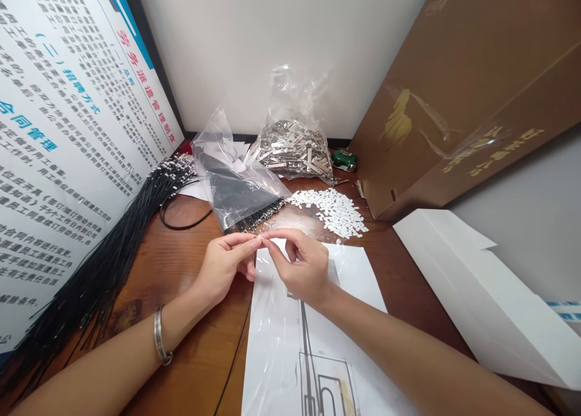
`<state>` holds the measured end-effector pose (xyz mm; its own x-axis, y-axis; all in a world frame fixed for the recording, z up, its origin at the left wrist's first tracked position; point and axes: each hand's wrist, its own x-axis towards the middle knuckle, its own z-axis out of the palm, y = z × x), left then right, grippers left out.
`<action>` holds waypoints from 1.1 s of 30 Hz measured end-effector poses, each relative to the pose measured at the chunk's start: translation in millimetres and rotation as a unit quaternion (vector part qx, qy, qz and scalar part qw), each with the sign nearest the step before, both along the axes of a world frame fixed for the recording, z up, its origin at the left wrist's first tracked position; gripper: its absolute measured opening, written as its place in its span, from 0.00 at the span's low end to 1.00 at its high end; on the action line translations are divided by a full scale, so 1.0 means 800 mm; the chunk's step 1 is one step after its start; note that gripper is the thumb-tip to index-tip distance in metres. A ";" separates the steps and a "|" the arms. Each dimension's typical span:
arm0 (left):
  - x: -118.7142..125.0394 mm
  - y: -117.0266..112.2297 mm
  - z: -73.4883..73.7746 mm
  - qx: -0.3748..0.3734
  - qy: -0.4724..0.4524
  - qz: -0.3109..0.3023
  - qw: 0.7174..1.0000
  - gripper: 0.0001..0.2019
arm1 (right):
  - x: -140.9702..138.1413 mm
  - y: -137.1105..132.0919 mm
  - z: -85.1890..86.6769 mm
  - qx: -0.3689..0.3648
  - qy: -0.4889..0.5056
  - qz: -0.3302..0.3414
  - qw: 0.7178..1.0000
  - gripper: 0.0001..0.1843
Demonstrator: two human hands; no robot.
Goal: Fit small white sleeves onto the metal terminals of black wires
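Observation:
In the middle of the head view, my left hand [227, 261] and my right hand [302, 261] meet fingertip to fingertip, both pinched closed. A tiny white piece [260, 237] shows between the fingertips, mostly covered by them. From beneath my left hand a thin black cable [236, 358] runs down to the bottom edge; its upper end is hidden in the fingers. Under my right hand lies a printed sheet [272, 343] in a clear sleeve, with a line drawing. Just beyond the hands is a pile of small white plastic pieces [340, 213].
A long bundle of black cables [113, 264] with white ends lies at left. Behind the hands are a plastic bag of black cables [240, 192] and a bag of metal strips [295, 152]. A green object [344, 160], a brown box [454, 101] and a white carton [481, 295] stand right.

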<state>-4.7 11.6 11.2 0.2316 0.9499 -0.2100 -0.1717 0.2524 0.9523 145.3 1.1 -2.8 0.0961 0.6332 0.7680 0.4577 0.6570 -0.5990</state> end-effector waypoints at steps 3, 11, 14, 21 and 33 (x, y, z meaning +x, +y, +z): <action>0.000 -0.001 -0.001 -0.001 -0.006 -0.011 1.000 0.14 | -0.001 0.000 0.000 -0.027 0.037 -0.002 0.999 0.06; -0.004 0.000 -0.002 0.049 -0.010 -0.034 0.998 0.10 | -0.003 0.002 -0.004 -0.185 0.184 0.064 0.963 0.08; -0.005 0.001 -0.004 0.058 0.015 -0.022 0.998 0.10 | -0.003 0.003 -0.003 -0.267 0.262 0.107 0.921 0.12; -0.003 0.003 0.000 0.059 0.054 0.024 0.996 0.13 | 0.000 0.010 0.001 -0.343 0.330 0.174 0.862 0.18; -0.004 0.004 -0.002 0.081 0.059 0.010 0.995 0.11 | 0.006 0.017 -0.004 -0.367 0.344 0.213 0.838 0.20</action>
<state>-8.2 14.8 9.2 0.1942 0.9778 -0.0791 -0.0600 0.0923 0.9939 150.1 14.6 -6.1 0.0021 0.9999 0.0126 -0.3445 0.0126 -0.9387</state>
